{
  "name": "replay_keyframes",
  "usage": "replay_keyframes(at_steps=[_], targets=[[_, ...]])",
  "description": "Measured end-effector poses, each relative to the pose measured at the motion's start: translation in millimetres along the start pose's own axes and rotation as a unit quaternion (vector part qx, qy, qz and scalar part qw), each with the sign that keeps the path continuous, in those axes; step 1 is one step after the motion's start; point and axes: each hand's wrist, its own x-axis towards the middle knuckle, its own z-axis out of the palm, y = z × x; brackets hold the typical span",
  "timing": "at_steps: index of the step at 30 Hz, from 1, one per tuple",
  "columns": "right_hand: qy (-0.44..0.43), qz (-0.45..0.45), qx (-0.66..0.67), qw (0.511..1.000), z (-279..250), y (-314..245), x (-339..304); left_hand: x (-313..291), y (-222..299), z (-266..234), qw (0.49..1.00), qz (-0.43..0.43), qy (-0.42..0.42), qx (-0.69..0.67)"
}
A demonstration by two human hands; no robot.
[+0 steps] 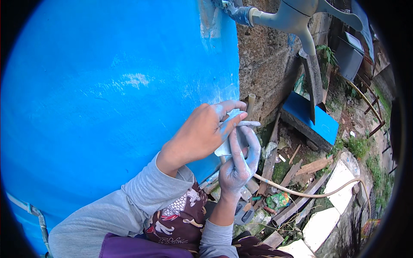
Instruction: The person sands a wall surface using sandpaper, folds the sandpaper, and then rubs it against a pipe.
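In front of me my left hand (pixel 200 131) and my right hand (pixel 240 165) meet beside a large blue plastic tank (pixel 94 107). Between them is a thin, folded pale sheet (pixel 223 148), dusty on its surface; its exact kind is unclear. My left hand pinches its upper part between thumb and fingers. From below, the fingers of my right hand press against it, with a greyish folded edge sticking out to the right. Whitish-blue dust coats the fingers of both hands. The tank wall shows pale scuffed patches near the top and middle.
A large pale tap (pixel 294 19) juts out at the upper right, before a rough wall (pixel 266 60). Lower right, a blue-topped slab (pixel 309 120), wooden planks (pixel 316 165), broken white tiles (pixel 320 228) and a beige hose (pixel 309 195) lie on littered ground.
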Motion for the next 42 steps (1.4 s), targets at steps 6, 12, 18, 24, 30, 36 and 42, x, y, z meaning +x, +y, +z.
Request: replay_keyframes(at_steps=[6,12,18,24,30,36,42], targets=[[-0.021,0.017,0.029,0.999,0.6,-8.9,2.6,-0.1,1.9,-4.1,0.999,0.002,0.008,0.039],[0.002,-0.002,0.048,0.999,12.1,1.6,-4.9,-1.1,-0.7,0.3,1.000,0.007,0.017,0.021],[0.038,0.105,0.080,0.991,26.2,18.2,-12.6,0.1,4.6,-0.4,0.970,0.163,0.131,-0.122],[-0.071,0.097,0.030,0.992,65.7,-3.0,-30.7,-1.1,1.4,-14.6,0.859,0.247,0.239,-0.380],[-0.037,0.129,0.022,0.991,78.3,15.3,7.3,-5.5,-1.7,-19.1,0.775,0.290,0.249,-0.504],[-0.100,0.165,-0.019,0.981,75.6,-11.1,-16.3,-8.5,-8.6,-25.1,0.765,0.314,0.243,-0.507],[-0.157,0.228,-0.038,0.960,63.3,12.7,4.3,-4.3,2.9,-17.6,0.745,0.316,0.260,-0.527]])
